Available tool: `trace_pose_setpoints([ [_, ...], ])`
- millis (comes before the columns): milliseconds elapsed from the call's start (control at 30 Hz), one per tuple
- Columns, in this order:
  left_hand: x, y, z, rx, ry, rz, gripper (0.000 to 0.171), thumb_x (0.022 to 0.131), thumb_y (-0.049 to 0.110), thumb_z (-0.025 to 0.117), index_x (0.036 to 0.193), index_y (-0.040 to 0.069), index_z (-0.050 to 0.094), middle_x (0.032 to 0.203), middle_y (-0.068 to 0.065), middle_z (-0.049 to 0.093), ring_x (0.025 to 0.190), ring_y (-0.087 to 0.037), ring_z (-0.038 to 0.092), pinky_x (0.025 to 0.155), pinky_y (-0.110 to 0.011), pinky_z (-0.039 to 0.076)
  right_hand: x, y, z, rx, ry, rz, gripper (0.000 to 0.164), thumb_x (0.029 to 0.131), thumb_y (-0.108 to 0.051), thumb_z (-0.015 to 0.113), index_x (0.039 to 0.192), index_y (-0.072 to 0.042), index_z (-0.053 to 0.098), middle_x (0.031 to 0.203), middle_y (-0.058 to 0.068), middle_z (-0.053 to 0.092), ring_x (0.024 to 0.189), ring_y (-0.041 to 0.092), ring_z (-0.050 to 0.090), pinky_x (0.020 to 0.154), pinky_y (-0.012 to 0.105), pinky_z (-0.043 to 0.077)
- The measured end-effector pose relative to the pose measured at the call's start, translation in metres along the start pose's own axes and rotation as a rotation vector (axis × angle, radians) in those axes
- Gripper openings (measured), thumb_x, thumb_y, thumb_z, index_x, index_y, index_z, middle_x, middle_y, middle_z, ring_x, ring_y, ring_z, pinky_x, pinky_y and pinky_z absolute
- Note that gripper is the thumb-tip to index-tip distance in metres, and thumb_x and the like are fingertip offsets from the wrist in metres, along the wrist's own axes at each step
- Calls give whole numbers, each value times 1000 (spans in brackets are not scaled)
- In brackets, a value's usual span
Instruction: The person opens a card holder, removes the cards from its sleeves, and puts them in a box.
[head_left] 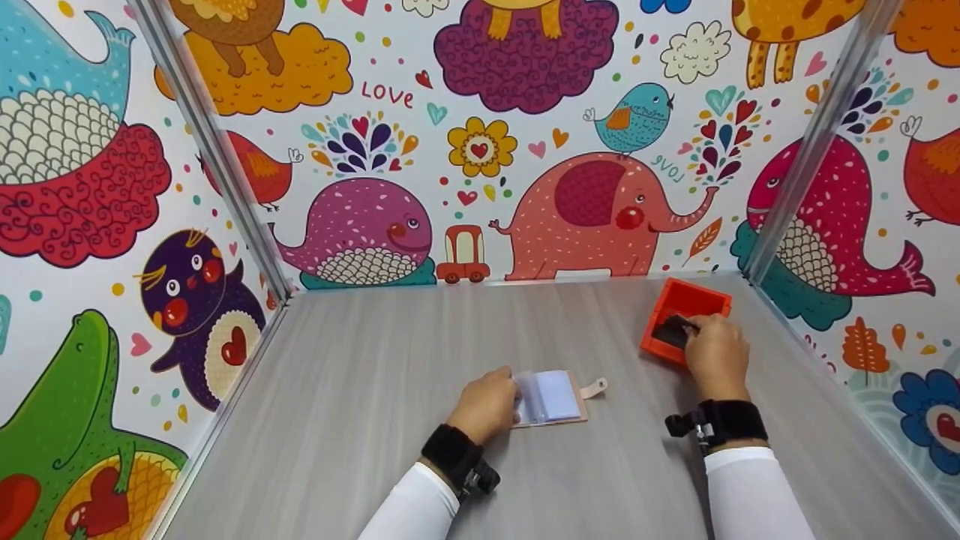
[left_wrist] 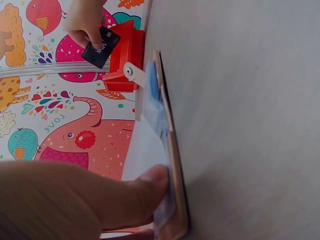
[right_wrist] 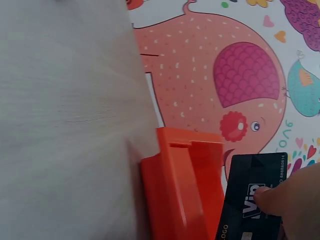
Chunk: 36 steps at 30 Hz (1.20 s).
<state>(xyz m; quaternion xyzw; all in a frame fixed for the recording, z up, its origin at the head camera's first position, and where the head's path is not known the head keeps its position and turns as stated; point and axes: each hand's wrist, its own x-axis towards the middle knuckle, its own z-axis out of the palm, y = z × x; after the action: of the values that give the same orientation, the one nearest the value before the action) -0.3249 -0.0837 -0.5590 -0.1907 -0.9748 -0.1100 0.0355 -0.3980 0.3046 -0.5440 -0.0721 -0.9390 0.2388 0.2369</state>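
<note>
A small card holder [head_left: 560,396] lies opened on the table, its clear plastic sleeves [left_wrist: 145,150] spread and a tan strap with a snap [head_left: 595,388] sticking out on the right. My left hand [head_left: 486,405] grips its left edge, the thumb [left_wrist: 145,187] pressed on the sleeves. At the back right, my right hand [head_left: 718,355] pinches a black card [right_wrist: 252,197] printed "Vip" between thumb and fingers. The card is over the opening of an orange-red box [head_left: 663,349], partly inside its outline in the head view. What lies deeper in the box is hidden.
The grey wood-grain table [head_left: 360,360] is bounded by a back wall [head_left: 525,135] and side walls with cartoon animal prints. Metal corner posts [head_left: 217,150] stand where the walls meet. The box sits near the back right corner.
</note>
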Motion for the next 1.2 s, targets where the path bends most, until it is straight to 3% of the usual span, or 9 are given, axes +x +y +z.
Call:
trace_pose_setpoints([
  [233, 0, -1, 0, -5, 9, 13, 21, 84, 18, 97, 86, 13, 77, 98, -2, 68, 82, -20, 66, 77, -40, 61, -4, -2, 15, -79, -88, -12, 34, 101, 5, 57, 123, 2, 83, 120, 33, 72, 116, 56, 59, 99, 80, 47],
  [433, 1, -2, 1, 14, 27, 43, 18, 81, 19, 99, 89, 13, 83, 99, -3, 68, 88, -24, 70, 77, -42, 61, -8, -1, 22, -100, -97, -33, 36, 102, 5, 52, 119, 4, 84, 119, 33, 64, 120, 56, 55, 94, 82, 48],
  [833, -2, -1, -3, 4, 32, 44, 18, 81, 17, 99, 87, 13, 83, 98, -3, 67, 84, -22, 68, 76, -41, 61, -6, -4, 23, -113, -223, 0, 42, 100, -1, 51, 128, 4, 81, 129, 33, 69, 124, 57, 56, 103, 88, 42],
  [1200, -2, 0, -2, -6, 34, 36, 21, 81, 17, 99, 85, 13, 79, 99, -4, 68, 87, -23, 70, 78, -41, 62, -7, -4, 22, -86, -180, 6, 29, 98, -6, 56, 105, 2, 84, 113, 34, 78, 110, 56, 62, 97, 84, 44],
])
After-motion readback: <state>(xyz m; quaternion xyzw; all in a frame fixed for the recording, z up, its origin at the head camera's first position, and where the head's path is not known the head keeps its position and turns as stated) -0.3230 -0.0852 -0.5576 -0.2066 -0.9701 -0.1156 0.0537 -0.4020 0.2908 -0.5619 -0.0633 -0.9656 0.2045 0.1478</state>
